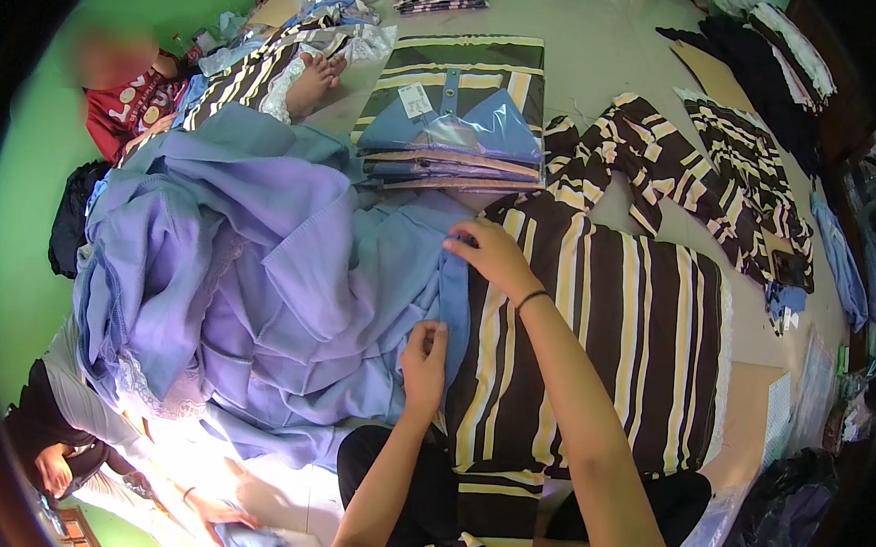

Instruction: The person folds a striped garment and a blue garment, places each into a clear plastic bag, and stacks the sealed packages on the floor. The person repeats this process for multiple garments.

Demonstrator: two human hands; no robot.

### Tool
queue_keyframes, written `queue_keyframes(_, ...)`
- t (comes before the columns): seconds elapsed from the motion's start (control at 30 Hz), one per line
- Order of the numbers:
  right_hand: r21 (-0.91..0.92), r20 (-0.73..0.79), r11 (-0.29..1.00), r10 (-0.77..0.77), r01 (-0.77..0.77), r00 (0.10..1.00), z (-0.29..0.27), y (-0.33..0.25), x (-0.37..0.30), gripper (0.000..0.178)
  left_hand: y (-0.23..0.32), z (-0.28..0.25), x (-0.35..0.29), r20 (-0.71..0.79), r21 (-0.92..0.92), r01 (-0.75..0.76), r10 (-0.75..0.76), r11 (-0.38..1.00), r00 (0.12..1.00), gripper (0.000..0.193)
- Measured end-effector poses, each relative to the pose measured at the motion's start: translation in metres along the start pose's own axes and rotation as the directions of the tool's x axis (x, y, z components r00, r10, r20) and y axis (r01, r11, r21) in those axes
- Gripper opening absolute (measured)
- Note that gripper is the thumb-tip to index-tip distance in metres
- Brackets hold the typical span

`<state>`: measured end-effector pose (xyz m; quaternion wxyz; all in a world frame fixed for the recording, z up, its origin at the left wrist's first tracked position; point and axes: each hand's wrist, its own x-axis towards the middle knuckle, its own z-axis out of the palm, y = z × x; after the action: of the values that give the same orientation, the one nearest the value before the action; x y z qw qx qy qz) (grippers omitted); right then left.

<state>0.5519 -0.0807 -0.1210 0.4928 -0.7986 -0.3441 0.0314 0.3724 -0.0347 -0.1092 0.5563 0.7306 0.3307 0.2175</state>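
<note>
A large heap of periwinkle-blue cloth (290,256) with some white lace lies in front of me on the left. To its right a brown, cream and yellow striped garment (593,331) is spread flat. A darker blue fabric band (454,292) runs where the two meet. My right hand (498,257) pinches the band's far end, thumb and fingers together. Nearer to me, my left hand (423,362) is closed at the band's left side, fingertips pressed together on the cloth. Whether the band is sewn to the striped garment or the blue cloth is unclear.
Beyond my hands stands a stack of bagged, folded striped shirts (451,116) with blue collars. More striped clothes (701,168) lie at the far right. A person in a red shirt (135,109) sits far left; another person's hand (218,510) works at lower left. A black plastic bag (777,519) lies at right.
</note>
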Motion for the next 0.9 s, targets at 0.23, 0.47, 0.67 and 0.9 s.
queue_keyframes(0.23, 0.063, 0.087, 0.985, 0.157, -0.163, 0.984, -0.005, -0.001, 0.015, 0.025, 0.006, -0.012, -0.003, 0.095, 0.347, 0.009, -0.045, 0.938, 0.994, 0.029)
queue_keyframes(0.47, 0.244, -0.130, 0.970, 0.025, 0.008, 0.991, 0.003, -0.015, -0.010, 0.020, -0.005, -0.010, -0.004, 0.028, 0.515, -0.083, 0.080, 0.853, 0.996, 0.026)
queue_keyframes(0.67, -0.309, -0.184, 0.943, -0.186, 0.123, 0.965, -0.116, 0.041, -0.084, 0.016, 0.018, 0.009, 0.055, 0.134, 0.566, -0.540, 0.578, 0.622, 0.805, 0.028)
queue_keyframes(0.9, -0.501, -0.642, 0.744, 0.022, -0.442, 0.766, -0.277, 0.145, -0.146, 0.023, 0.034, 0.067, 0.120, 0.516, 0.451, -0.719, 0.503, 0.528, 0.693, 0.019)
